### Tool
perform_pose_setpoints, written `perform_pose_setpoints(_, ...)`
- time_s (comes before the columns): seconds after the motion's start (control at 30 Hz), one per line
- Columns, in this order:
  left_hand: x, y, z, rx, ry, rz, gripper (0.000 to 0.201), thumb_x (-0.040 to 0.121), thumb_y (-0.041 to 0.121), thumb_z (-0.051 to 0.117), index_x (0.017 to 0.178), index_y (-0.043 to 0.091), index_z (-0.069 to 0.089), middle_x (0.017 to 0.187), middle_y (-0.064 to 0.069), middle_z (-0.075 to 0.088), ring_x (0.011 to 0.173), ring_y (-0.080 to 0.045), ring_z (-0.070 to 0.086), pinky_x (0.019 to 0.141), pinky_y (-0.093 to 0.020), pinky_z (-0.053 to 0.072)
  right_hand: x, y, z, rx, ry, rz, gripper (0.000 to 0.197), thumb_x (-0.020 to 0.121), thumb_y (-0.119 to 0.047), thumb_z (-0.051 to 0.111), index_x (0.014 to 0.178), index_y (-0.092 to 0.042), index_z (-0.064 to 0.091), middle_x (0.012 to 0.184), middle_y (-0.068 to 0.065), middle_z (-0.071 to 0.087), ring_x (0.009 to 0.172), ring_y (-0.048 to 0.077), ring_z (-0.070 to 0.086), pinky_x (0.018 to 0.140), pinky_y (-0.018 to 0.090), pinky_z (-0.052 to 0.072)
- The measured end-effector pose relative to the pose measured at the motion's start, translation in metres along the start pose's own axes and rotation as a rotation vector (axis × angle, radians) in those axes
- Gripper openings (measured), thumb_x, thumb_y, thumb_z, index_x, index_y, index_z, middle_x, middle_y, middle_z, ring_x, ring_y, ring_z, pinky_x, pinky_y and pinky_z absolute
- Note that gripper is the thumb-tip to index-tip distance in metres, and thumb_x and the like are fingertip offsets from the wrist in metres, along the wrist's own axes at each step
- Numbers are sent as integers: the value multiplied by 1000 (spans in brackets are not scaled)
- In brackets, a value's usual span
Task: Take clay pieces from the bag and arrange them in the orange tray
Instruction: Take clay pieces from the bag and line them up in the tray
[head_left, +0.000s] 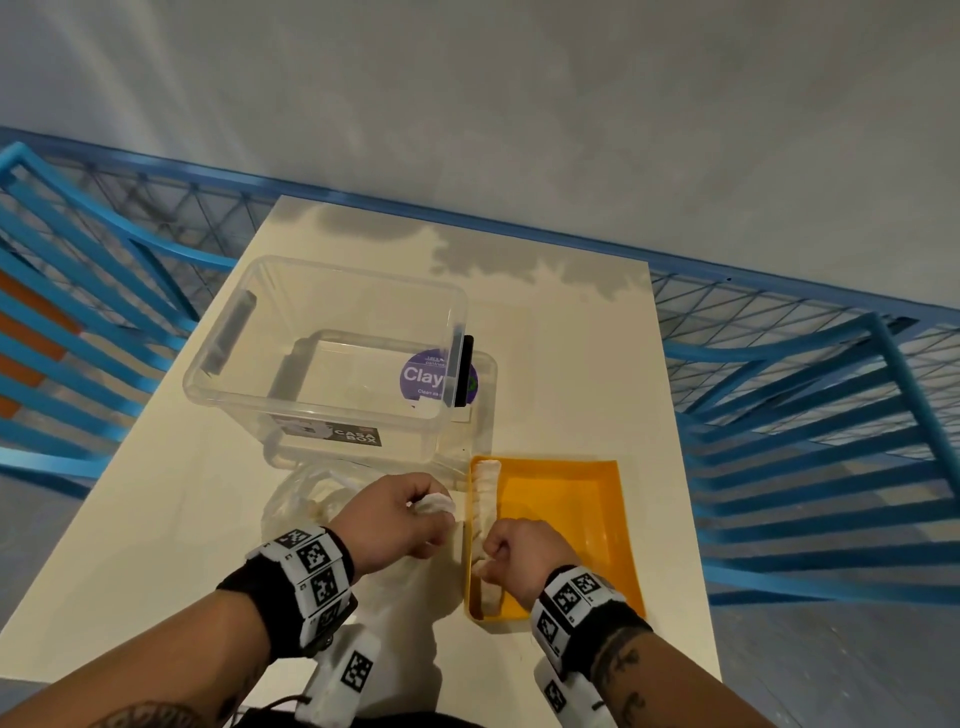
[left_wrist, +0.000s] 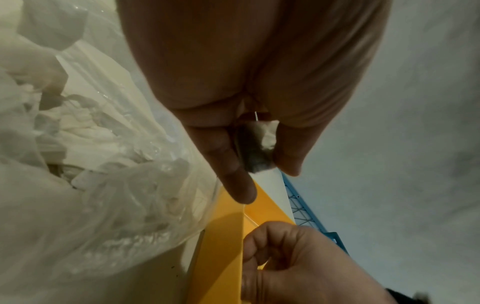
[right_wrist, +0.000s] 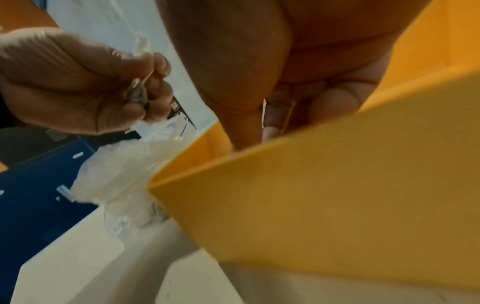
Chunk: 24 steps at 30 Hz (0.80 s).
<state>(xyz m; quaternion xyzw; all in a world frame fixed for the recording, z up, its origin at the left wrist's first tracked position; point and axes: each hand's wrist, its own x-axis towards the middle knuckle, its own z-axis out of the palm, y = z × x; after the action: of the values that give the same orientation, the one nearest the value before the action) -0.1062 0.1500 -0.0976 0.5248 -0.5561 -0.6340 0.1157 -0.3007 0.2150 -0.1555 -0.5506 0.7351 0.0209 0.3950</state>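
My left hand (head_left: 439, 512) hovers over the clear plastic bag (head_left: 306, 501) and pinches a white clay piece (head_left: 435, 503) between thumb and fingers; the left wrist view shows that piece (left_wrist: 267, 135) in the pinch. Just to the right lies the orange tray (head_left: 566, 519), with a row of several clay pieces (head_left: 485, 493) along its left wall. My right hand (head_left: 491, 553) is inside the tray at the near part of that row, fingers curled down on a clay piece (head_left: 480, 569). In the right wrist view its fingertips (right_wrist: 272, 127) sit behind the tray wall (right_wrist: 337, 185).
A clear storage box (head_left: 332, 353) with a purple "Clay" label stands behind the bag and tray on the cream table (head_left: 571, 364). Blue metal railings (head_left: 805, 415) flank the table on both sides. The bag (left_wrist: 103, 164) holds more white clay.
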Motion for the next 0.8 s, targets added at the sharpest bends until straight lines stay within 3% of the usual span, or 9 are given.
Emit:
perform_pose_setpoints(0.13,2,3,4,53,-17,57,11,82,11,77,86,5,67,72,-9,66,63,-17,62,64,-33,58,-6,1,-16,159,150,-25,13,85,-41,66,96,-35,64,97,-11,67,92,11,62,82,27,51)
perform_pose_setpoints(0.27,10,8,11,95,41,135,21,73,13,85,75,16,64,65,-1,69,59,-10,63,61,-29,53,-23,-6,-35,528,230,-138,8,86,-41,66,93,-40,65,95,-12,68,84,9,66,83,34,55)
perform_pose_setpoints(0.33,13,13,18,33,39,166,28,69,14,89,79,11,63,66,-5,70,59,-13,64,62,-31,54,-35,-14,-43,624,211,-204,10,86,-37,69,94,-40,65,95,-11,70,76,1,63,76,25,52)
perform_pose_setpoints(0.4,14,17,25,15,18,191,33,67,17,90,83,9,62,67,-9,70,59,-16,65,61,-32,53,-42,-21,-48,632,252,-236,6,85,-34,70,88,-38,66,89,-11,72,70,0,62,71,23,51)
perform_pose_setpoints(0.5,18,17,30,114,24,238,31,64,31,87,79,18,64,70,-8,70,60,-14,63,62,-31,50,-42,-20,-52,639,347,-208,13,88,-30,68,77,-34,65,73,-7,69,71,10,65,72,33,54)
perform_pose_setpoints(0.6,21,15,33,118,-9,260,17,79,22,81,83,11,69,76,-4,75,69,-16,69,71,-34,54,-43,-16,-55,594,371,-198,16,88,-33,68,73,-38,63,68,-10,65,70,14,65,69,34,53)
perform_pose_setpoints(0.7,24,12,34,146,18,253,16,81,22,80,82,9,70,76,-2,76,69,-13,69,72,-31,53,-44,-11,-50,615,322,-183,6,83,-42,71,81,-40,66,79,-14,70,70,5,63,66,26,52)
perform_pose_setpoints(0.8,28,6,36,142,0,210,14,79,21,81,80,14,70,75,0,76,72,-16,71,76,-34,55,-36,-4,-37,566,289,-121,6,84,-41,68,85,-35,67,84,-8,71,78,10,67,71,35,56)
